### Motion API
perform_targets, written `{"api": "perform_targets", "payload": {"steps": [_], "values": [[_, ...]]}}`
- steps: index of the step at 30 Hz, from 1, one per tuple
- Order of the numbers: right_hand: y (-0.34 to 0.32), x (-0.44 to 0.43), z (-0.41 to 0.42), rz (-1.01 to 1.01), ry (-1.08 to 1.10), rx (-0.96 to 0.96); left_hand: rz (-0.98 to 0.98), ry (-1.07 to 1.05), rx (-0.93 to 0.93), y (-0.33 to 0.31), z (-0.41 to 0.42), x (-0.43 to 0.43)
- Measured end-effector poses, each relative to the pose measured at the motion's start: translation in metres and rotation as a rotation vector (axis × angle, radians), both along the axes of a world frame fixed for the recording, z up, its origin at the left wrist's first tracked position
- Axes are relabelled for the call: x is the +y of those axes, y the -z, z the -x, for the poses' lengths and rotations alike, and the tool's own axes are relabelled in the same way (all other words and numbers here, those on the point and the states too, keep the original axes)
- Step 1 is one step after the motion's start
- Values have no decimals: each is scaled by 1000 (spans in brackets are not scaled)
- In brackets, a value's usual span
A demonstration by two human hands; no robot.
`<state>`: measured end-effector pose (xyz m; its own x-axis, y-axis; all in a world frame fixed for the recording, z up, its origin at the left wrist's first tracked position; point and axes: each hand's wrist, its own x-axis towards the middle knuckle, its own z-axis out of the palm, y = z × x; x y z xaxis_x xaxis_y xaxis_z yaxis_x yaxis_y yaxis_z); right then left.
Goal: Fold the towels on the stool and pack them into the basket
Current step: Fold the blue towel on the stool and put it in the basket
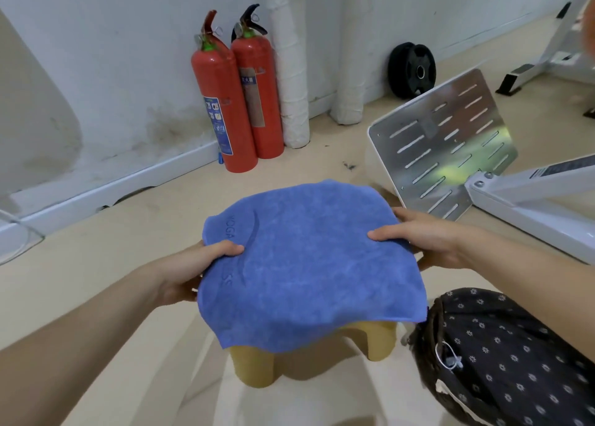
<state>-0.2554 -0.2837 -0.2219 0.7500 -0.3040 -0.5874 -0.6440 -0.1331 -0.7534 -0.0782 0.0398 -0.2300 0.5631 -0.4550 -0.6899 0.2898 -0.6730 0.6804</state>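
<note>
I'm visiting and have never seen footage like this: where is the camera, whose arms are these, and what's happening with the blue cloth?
No machine here: a person works with bare hands. The single picture comes from a wide-angle camera worn on their head, looking down. The left hand and right hand each grip a side of the blue towel, thumbs on top; it is spread over a yellow stool. A dark patterned basket sits at lower right. Two red fire extinguishers stand further back.

Matt blue terry-cloth towel [309, 264]
</note>
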Motion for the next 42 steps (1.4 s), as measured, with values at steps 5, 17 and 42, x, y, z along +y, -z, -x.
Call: {"api": "perform_targets", "payload": {"steps": [5, 17, 42], "values": [[-8, 27, 0, 35, -119, 45, 46, -188, -136, -16, 3, 31], [-10, 34, -45, -129, 289, -155, 312, -600, -276, -13, -29, 5], [9, 9, -109, -147, 516, -304, 468, -754, -277, 11, -62, -7]]}}
